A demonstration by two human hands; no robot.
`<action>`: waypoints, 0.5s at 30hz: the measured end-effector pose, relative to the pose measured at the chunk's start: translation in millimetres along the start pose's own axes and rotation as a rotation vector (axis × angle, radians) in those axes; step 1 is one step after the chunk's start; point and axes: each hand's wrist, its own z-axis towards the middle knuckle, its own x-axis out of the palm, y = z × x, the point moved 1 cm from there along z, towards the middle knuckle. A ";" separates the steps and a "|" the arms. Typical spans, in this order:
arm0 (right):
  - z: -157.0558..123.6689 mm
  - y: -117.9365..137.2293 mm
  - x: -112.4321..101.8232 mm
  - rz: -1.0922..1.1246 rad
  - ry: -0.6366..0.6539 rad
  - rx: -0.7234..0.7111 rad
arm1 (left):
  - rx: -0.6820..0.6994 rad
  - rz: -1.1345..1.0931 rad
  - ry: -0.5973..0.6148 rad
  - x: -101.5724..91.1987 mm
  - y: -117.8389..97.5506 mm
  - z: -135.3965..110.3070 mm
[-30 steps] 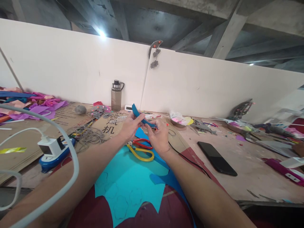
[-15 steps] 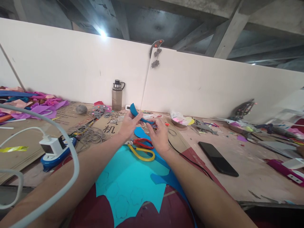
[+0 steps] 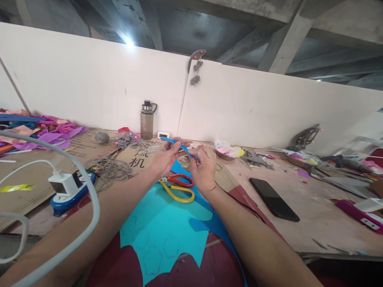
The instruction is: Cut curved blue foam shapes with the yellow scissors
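Observation:
Above the middle of the table, a narrow piece of blue felt (image 3: 169, 140) is stretched between my two hands. My left hand (image 3: 165, 159) pinches it between thumb and fingers, and its far end sticks out to the left. The near end is gripped by the closed fingers of my right hand (image 3: 204, 167). Below them lie yellow-handled scissors (image 3: 178, 197) and a red-handled tool (image 3: 181, 180). These rest on a turquoise sheet (image 3: 161, 217) with flower outlines drawn on it and a scalloped cut edge. A larger blue offcut (image 3: 206, 224) curves along its right side.
A black phone (image 3: 273, 198) lies to the right. On the left are a blue power strip (image 3: 60, 205) with a charger, a white cable (image 3: 91, 199) crossing close to me, and tangled grey yarn (image 3: 112, 171). A water bottle (image 3: 147, 121) stands by the white partition (image 3: 254, 103).
The blue felt piece has turned so its raised end is lower and flatter, seen nearly edge-on. My right hand has turned slightly and its fingers have curled in more.

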 end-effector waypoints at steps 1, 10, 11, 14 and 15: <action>-0.1 0.2 0.2 -0.009 0.010 -0.003 | -0.010 -0.006 -0.002 -1.4 0.2 0.8; 0.4 0.8 1.7 0.020 0.085 0.000 | -0.105 -0.006 0.059 -10.2 1.5 4.5; 0.4 0.2 1.8 0.023 0.080 0.002 | -0.103 -0.013 0.051 -9.3 1.2 4.0; 0.4 -1.7 1.8 0.028 0.061 0.025 | -0.087 -0.017 0.031 -5.7 -0.1 2.5; 0.3 -2.1 1.7 0.029 0.058 0.031 | -0.082 -0.013 0.028 -4.8 -0.5 2.2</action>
